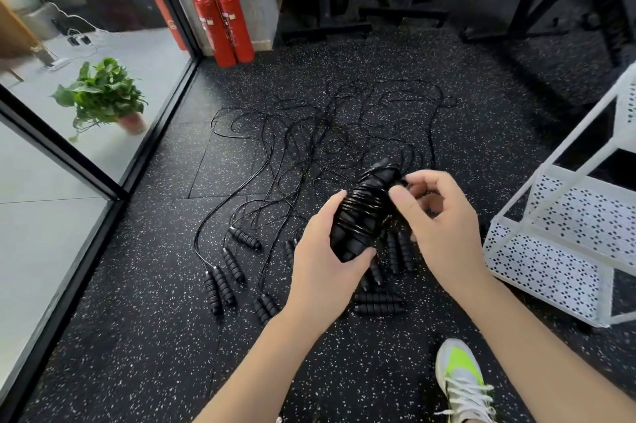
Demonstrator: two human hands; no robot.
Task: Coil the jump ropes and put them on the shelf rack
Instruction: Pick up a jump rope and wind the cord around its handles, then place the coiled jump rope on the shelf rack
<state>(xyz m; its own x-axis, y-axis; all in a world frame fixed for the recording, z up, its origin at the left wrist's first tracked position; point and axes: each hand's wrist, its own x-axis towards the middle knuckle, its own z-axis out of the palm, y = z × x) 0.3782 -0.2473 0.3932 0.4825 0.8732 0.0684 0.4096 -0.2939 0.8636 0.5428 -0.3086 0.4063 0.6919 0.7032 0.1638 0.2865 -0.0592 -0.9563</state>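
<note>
My left hand [323, 260] grips a coiled black jump rope [364, 216]: its ribbed handles lie side by side with thin cord wound tightly around them. My right hand [437, 219] is at the bundle's upper right, fingers pinched on the cord's end near the handle tops. On the floor beyond lie several loose jump ropes [330, 140] in a tangle of thin black cords. Their ribbed handles [227, 271] are scattered under and to the left of my hands. The white perforated shelf rack [564, 236] stands at the right.
Two red fire extinguishers [223, 23] stand against a pillar at the back. A glass partition [103, 160] runs down the left, with a potted plant [103, 98] behind it. Black gym machine frames [344, 9] fill the back. My shoe [461, 378] is at the bottom right.
</note>
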